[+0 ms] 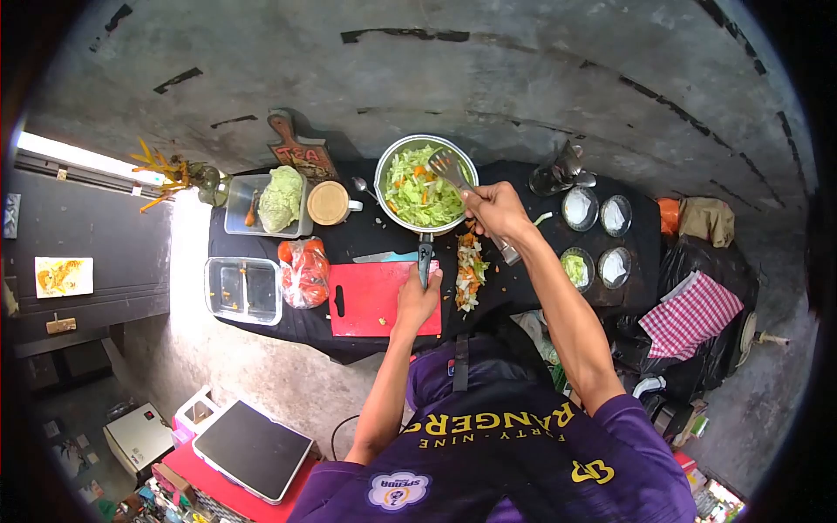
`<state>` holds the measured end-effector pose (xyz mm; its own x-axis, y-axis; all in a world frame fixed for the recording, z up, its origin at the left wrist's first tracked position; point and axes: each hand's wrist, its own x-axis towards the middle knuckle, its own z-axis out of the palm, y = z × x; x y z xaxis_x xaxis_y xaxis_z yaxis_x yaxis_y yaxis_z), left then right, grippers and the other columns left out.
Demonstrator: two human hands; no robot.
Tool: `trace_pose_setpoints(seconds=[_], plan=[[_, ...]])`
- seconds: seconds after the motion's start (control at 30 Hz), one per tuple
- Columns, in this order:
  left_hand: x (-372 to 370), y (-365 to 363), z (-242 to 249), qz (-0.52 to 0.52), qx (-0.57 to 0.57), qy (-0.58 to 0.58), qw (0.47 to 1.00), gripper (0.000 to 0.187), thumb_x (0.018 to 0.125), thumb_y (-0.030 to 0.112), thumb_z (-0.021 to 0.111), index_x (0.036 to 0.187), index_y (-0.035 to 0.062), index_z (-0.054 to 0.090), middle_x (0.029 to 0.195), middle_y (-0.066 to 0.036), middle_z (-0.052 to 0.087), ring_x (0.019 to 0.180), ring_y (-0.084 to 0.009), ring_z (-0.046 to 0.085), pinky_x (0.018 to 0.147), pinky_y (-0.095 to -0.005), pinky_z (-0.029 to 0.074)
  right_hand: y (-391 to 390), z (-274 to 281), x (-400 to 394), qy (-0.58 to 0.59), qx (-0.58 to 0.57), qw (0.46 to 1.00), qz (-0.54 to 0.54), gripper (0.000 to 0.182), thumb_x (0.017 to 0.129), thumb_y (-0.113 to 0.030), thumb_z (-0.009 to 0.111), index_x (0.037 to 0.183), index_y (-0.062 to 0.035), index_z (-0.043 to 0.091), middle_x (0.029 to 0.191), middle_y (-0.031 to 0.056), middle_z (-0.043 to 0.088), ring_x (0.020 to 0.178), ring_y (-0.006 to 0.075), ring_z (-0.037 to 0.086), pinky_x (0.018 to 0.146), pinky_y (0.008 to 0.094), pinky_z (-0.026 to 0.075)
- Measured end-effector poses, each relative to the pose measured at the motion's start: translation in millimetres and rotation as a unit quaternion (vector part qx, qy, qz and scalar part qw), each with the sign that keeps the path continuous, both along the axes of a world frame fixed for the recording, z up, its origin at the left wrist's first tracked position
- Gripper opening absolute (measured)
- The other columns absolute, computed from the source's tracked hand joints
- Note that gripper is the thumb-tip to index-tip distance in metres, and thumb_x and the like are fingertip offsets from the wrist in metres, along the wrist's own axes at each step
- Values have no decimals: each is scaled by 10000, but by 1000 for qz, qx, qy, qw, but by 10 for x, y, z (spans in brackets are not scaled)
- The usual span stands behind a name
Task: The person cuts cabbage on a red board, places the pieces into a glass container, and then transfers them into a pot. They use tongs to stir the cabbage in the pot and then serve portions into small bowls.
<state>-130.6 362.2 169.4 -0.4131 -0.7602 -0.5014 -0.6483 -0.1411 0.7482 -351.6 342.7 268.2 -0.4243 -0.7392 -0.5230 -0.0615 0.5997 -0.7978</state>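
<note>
A white pan [381, 166] holds shredded green cabbage with orange carrot pieces. My left hand [418, 301] is closed round the pan's black handle, above the edge of a red cutting board [370, 301]. In my right hand [497, 212] is a slotted metal spatula [449, 166], its head over the right side of the cabbage. Chopped vegetable scraps [472, 272] lie on the black cloth between my hands. A knife [375, 257] rests at the board's top edge.
On the left are a tub with a cabbage [281, 200], a lidded mug [328, 204], bagged tomatoes [305, 272] and a divided container [243, 290]. Several small bowls [580, 209] stand at the right, near a dark jar [549, 179]. A wall rises behind.
</note>
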Motion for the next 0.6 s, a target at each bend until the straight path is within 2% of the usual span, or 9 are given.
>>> trace_pose_setpoints(seconds=[0.03, 0.07, 0.17, 0.2, 0.27, 0.37, 0.47, 0.57, 0.6], plan=[[-4, 0, 26, -11, -25, -19, 999, 425, 896, 350, 583, 1152, 24, 489, 804, -249, 646, 818, -471, 614, 713, -522, 466, 55, -31, -13, -42, -24, 999, -25, 326, 916, -251, 610, 797, 47, 668, 605, 50, 586, 445, 88, 529, 422, 261, 425], [-11, 3, 61, -22, -51, -37, 998, 451, 890, 356, 591, 1177, 25, 486, 809, -242, 650, 816, -469, 618, 717, -516, 470, 112, -49, -25, -77, -37, 995, -53, 318, 919, -251, 599, 797, 37, 655, 596, 23, 564, 440, 85, 513, 396, 256, 394], [-63, 32, 284, 13, -80, -18, 997, 563, 865, 352, 621, 1269, 2, 444, 894, -257, 652, 856, -459, 624, 750, -500, 476, 265, -2, -89, -127, -47, 990, -49, 291, 930, -264, 597, 944, 17, 670, 667, 8, 591, 444, 68, 508, 377, 228, 397], [-74, 32, 259, 17, -94, -10, 995, 585, 860, 340, 628, 1287, -6, 430, 931, -263, 643, 888, -450, 619, 771, -492, 474, 316, 70, -80, -129, -63, 988, -58, 292, 929, -242, 588, 806, 17, 640, 630, 19, 562, 436, 74, 495, 388, 244, 382], [-57, 47, 152, 31, -121, 2, 992, 630, 849, 317, 642, 1322, -23, 401, 1006, -275, 624, 952, -432, 611, 812, -476, 469, 424, 156, -96, -161, -73, 982, -70, 281, 930, -238, 587, 838, 21, 646, 656, 20, 571, 435, 74, 493, 386, 237, 382], [-104, 112, 180, 62, -208, 5, 976, 636, 814, 295, 687, 1319, -3, 440, 1109, -235, 580, 1050, -389, 558, 890, -445, 437, 618, 202, -145, -197, -86, 974, -77, 267, 927, -234, 594, 951, 26, 649, 693, 20, 588, 437, 66, 497, 373, 215, 378], [-164, 225, 336, 39, -418, -61, 906, 613, 777, 239, 718, 1281, 0, 465, 1218, -235, 501, 1204, -412, 433, 983, -478, 370, 851, 271, -218, -215, -86, 969, -82, 275, 922, -241, 607, 1002, 21, 636, 693, 17, 593, 439, 56, 508, 364, 196, 374], [-367, 367, 581, 40, -470, -20, 882, 545, 770, 203, 704, 1227, -13, 501, 1243, -245, 444, 1215, -465, 363, 1016, -554, 309, 1162, 302, -301, -232, -106, 962, -99, 235, 932, -231, 596, 901, -2, 637, 676, 15, 601, 424, 68, 512, 344, 200, 367], [-458, 417, 618, 38, -459, 9, 887, 512, 769, 175, 707, 1205, -14, 517, 1220, -233, 469, 1187, -428, 415, 1007, -507, 342, 1271, 306, -321, -235, -108, 959, -113, 241, 934, -231, 593, 885, 2, 628, 672, 19, 598, 420, 68, 510, 342, 198, 365]])
